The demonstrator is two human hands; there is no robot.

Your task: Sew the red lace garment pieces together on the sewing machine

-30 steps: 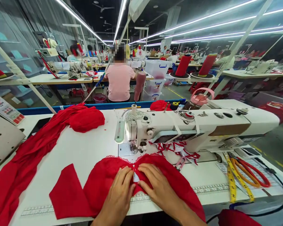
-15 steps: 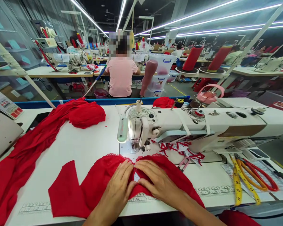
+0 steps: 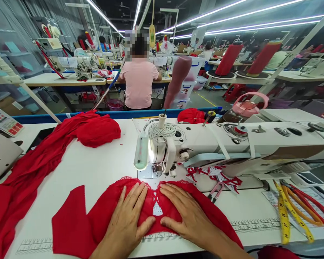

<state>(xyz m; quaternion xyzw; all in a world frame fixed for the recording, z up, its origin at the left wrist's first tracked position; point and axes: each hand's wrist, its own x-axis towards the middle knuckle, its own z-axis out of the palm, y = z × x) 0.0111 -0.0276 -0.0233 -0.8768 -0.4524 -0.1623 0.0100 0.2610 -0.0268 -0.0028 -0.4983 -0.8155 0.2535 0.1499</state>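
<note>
A red lace-edged bra [image 3: 108,205] lies spread flat on the sewing table, with a small pale speckled triangle and crossed red straps at its centre. My left hand [image 3: 129,212] rests flat on the left cup, fingers spread. On the right cup my right hand [image 3: 182,212] lies flat too, thumb pointing towards the centre. Both thumbs are apart, below the triangle [image 3: 157,209]. Just beyond the bra stands the sewing machine [image 3: 205,144], its needle area [image 3: 159,169] lit by a small lamp [image 3: 141,151].
Long red fabric [image 3: 45,165] runs along the left side. Pink-handled snips [image 3: 217,190] and red-and-white trim pieces [image 3: 216,175] lie right of the needle. Further right are a yellow tape measure [image 3: 283,216] and red-orange scissors [image 3: 310,205]. A person in pink [image 3: 139,84] sits ahead.
My hands have spread apart from the centre and flattened on the cups, uncovering the triangle and crossed straps. The view has shifted slightly.
</note>
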